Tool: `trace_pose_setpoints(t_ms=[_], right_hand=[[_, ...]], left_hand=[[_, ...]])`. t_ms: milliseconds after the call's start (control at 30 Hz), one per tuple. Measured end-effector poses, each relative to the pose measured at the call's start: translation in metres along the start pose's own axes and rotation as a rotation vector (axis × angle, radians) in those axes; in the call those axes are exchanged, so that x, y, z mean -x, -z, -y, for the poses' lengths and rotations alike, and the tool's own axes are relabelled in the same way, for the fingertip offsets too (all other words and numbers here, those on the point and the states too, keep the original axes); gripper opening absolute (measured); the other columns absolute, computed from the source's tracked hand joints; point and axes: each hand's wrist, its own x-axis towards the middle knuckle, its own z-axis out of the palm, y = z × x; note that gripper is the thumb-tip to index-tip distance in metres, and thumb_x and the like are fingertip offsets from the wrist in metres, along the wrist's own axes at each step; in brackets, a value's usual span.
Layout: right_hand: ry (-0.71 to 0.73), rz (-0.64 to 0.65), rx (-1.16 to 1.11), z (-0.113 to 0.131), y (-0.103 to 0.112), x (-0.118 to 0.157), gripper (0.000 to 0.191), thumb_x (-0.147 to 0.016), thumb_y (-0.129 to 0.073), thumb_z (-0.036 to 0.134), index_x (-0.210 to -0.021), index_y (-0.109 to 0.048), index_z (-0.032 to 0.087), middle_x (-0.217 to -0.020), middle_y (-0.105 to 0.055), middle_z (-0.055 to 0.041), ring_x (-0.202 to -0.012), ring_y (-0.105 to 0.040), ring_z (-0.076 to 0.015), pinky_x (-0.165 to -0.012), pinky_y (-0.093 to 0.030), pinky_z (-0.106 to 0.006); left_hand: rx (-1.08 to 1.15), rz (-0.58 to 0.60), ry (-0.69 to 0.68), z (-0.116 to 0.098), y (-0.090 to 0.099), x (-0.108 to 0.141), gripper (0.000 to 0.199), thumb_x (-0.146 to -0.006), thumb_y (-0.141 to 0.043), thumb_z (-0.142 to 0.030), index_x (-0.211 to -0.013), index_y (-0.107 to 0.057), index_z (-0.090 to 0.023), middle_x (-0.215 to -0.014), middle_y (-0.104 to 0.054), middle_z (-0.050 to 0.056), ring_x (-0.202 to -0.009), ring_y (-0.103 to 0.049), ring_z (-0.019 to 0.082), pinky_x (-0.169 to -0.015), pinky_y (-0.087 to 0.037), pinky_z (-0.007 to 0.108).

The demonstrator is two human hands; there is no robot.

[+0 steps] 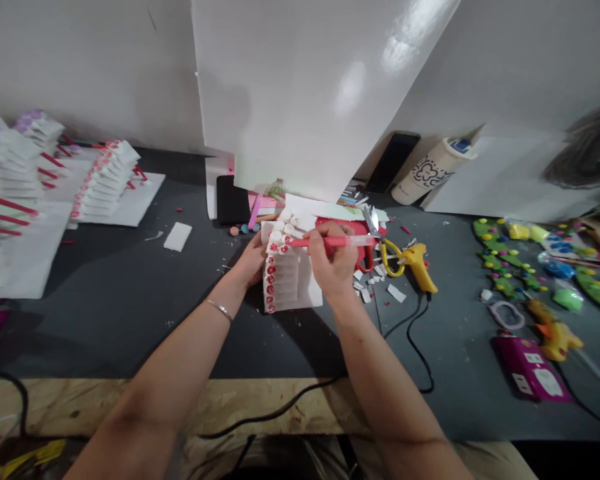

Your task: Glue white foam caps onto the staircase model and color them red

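In the middle of the table stands a white stepped paper model, its top ends marked with red swirls down the left edge and plain white at the far end. My left hand grips the model's left side; the fingertips are partly hidden behind it. A red pen is pinched in my right hand, lying nearly level over the model. The pen's tip meets a red-marked round end near the top. Just right of this hand lie scissors with yellow and red handles.
A yellow glue gun trails a black cord toward the front edge. White paper scraps lie beside it. Similar white models stand at left. A tumbler and a dark phone are at the back. A purple box sits right.
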Motion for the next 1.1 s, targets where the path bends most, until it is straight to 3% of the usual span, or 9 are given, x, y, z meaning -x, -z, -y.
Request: trace_pose_setpoints(t_ms=[233,367,600,967,1100], right_hand=[[0.025,-0.029,0.018,-0.0014,-0.0007,0.001,0.022,-0.092,-0.049,0.024,-0.072,-0.061,0.024,-0.065,-0.066,0.0029,-0.067,-0.06,-0.0178,-0.077,-0.044,-0.04],[0.046,-0.02,0.018,-0.0024,-0.0004,0.002,0.023,-0.092,-0.051,0.023,-0.071,-0.06,0.024,-0.066,-0.066,0.0026,-0.067,-0.059,-0.0175,-0.078,-0.042,-0.04],[0.046,-0.017,-0.001,-0.0012,-0.0008,0.0025,0.022,-0.092,-0.051,0.024,-0.071,-0.06,0.024,-0.066,-0.066,0.0034,-0.067,-0.059,-0.0171,-0.08,-0.042,-0.041],[0.035,-0.027,0.029,-0.0011,-0.0004,0.0022,0.022,-0.092,-0.05,0.025,-0.072,-0.061,0.025,-0.066,-0.067,0.003,-0.068,-0.06,-0.0178,-0.08,-0.043,-0.042],[0.01,-0.071,0.035,-0.002,0.0007,0.0017,0.023,-0.093,-0.049,0.025,-0.075,-0.062,0.025,-0.063,-0.065,0.0034,-0.069,-0.06,-0.0184,-0.079,-0.042,-0.041]], left_hand=[[0.016,-0.013,0.002,0.0,-0.0012,0.0001,0.057,-0.05,-0.092,-0.015,-0.104,-0.075,-0.019,-0.076,-0.077,0.003,-0.074,-0.072,0.022,-0.075,-0.059,0.033],[0.019,0.009,-0.003,-0.0001,-0.0008,-0.0001,0.06,-0.049,-0.091,-0.013,-0.106,-0.075,-0.018,-0.079,-0.078,0.004,-0.08,-0.074,0.024,-0.081,-0.059,0.035],[0.04,0.014,-0.012,0.0014,0.0006,-0.0016,0.062,-0.045,-0.091,-0.01,-0.105,-0.076,-0.018,-0.081,-0.079,0.004,-0.077,-0.074,0.023,-0.078,-0.06,0.034],[0.036,0.001,0.006,0.0008,0.0,-0.0008,0.058,-0.054,-0.091,-0.015,-0.11,-0.075,-0.018,-0.081,-0.079,0.004,-0.078,-0.074,0.023,-0.08,-0.06,0.035],[0.056,-0.003,0.009,0.0017,0.0006,-0.0024,0.058,-0.049,-0.091,-0.011,-0.104,-0.075,-0.018,-0.079,-0.079,0.003,-0.07,-0.072,0.02,-0.073,-0.06,0.032]])
